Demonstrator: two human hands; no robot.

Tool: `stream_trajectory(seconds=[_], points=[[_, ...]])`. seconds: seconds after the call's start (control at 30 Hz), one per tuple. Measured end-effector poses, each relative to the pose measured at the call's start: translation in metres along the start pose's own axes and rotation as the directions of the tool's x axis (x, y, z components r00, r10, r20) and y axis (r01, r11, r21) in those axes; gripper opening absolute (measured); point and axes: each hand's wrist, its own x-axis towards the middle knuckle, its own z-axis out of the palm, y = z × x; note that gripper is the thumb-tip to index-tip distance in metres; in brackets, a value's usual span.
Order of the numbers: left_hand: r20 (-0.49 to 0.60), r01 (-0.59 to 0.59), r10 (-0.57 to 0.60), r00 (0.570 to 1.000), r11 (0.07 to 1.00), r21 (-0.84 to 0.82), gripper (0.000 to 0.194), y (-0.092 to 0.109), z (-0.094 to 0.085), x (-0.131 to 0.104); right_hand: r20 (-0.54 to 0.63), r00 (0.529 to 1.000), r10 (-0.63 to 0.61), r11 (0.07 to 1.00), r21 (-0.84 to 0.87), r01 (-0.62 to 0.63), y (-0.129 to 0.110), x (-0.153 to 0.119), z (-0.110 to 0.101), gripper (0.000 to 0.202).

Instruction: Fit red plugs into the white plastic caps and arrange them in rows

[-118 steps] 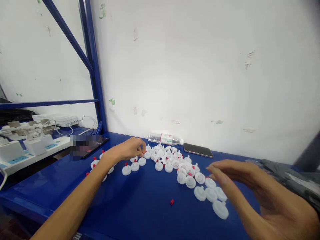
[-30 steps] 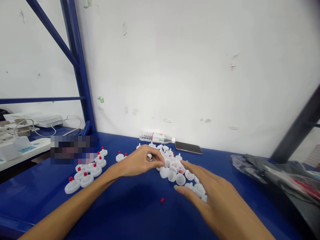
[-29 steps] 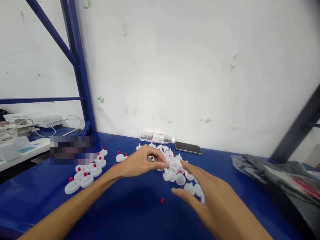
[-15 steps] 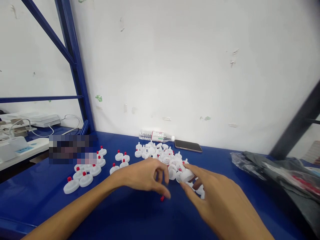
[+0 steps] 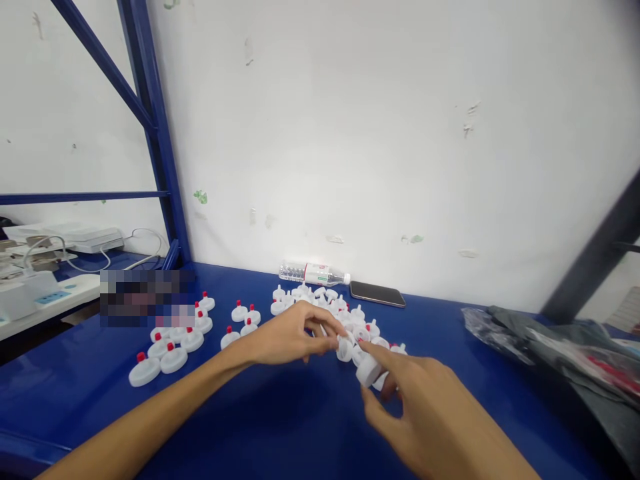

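Observation:
Many white round caps with nozzles form a pile [image 5: 305,293] at the middle of the blue table [image 5: 260,427]. At the pile's near edge is my left hand [image 5: 300,331], its thumb and fingers drawn together beside a white cap [image 5: 344,349]; whether they grip anything is hidden. My right hand [image 5: 425,400] holds another white cap [image 5: 369,371], tilted, between its thumb and fingers. White caps with red tips stand upright at the left, among them a large one [image 5: 145,370] and a smaller group [image 5: 239,311].
A clear bottle [image 5: 316,274] lies by the wall, with a dark phone [image 5: 377,294] beside it. Grey cloth and plastic bags [image 5: 565,353] lie at the right. A white power strip [image 5: 65,293] is at the far left, near a blue metal post [image 5: 160,147].
My left hand has moved up to the pile and closed its fingers. The cap in my right hand has shifted down and tilted. The red piece below my left hand no longer shows.

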Motion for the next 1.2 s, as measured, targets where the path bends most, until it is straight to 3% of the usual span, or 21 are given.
stream_trajectory(seconds=[0.1,0.2,0.4,0.83,1.2], points=[[-0.022,-0.036,0.033,0.999,0.985,-0.167,0.031,0.0,0.001,0.002,-0.004,1.0,-0.01,1.0,0.014,0.01,-0.002,0.001,0.001,0.024],[-0.009,-0.035,0.034,0.999,0.953,-0.302,0.028,0.0,0.004,0.002,-0.029,0.999,-0.014,1.0,-0.006,0.014,-0.003,0.002,0.002,0.033],[0.03,0.011,0.003,1.0,0.895,-0.445,0.028,-0.001,0.008,0.002,-0.061,0.997,-0.041,0.998,-0.055,0.038,-0.002,0.002,0.002,0.041],[0.027,0.033,-0.021,0.999,0.819,-0.572,0.026,-0.001,0.017,0.001,-0.088,0.996,-0.026,0.998,-0.062,0.021,-0.002,0.004,-0.001,0.042],[0.045,0.034,-0.012,0.999,0.854,-0.519,0.027,-0.002,0.014,-0.001,-0.087,0.993,-0.085,0.996,-0.028,0.083,-0.001,0.002,0.0,0.039]])
